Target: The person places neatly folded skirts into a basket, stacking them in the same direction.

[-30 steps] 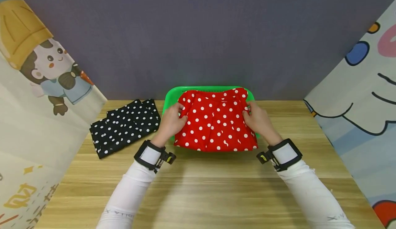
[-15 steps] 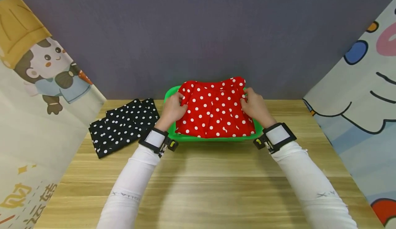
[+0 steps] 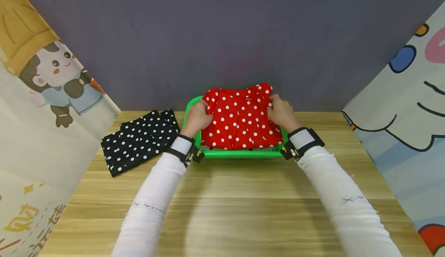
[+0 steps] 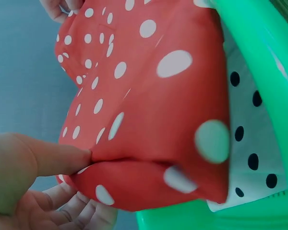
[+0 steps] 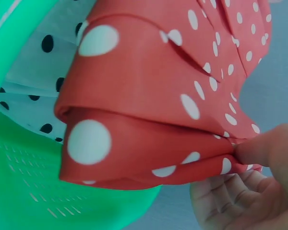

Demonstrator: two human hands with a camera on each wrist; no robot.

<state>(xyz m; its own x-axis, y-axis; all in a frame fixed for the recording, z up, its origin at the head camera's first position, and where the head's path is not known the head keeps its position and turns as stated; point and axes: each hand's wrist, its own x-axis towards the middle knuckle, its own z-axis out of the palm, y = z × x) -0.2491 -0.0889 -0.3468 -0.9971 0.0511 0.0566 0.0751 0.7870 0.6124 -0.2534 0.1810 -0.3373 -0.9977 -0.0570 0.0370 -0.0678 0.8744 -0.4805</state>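
A folded red cloth with white polka dots [image 3: 241, 120] hangs over a green plastic basket [image 3: 243, 154], its near edge inside the front rim. My left hand [image 3: 198, 118] pinches the cloth's left side between thumb and fingers. At the opposite side my right hand [image 3: 281, 114] pinches it the same way. Both wrist views show the thumb on top and the fingers beneath. Under the red cloth, a white cloth with black dots [image 4: 252, 139] lies in the basket; most of it is hidden.
A folded black cloth with white dots [image 3: 140, 143] lies on the wooden table [image 3: 240, 210], left of the basket. Behind the basket rises a dark grey panel [image 3: 222, 37]. Printed cartoon sheets stand at the left and right sides.
Both hands have moved the red cloth away from me, from in front of the basket to over it. The basket's front rim and some white cloth now show. The black cloth stays put.
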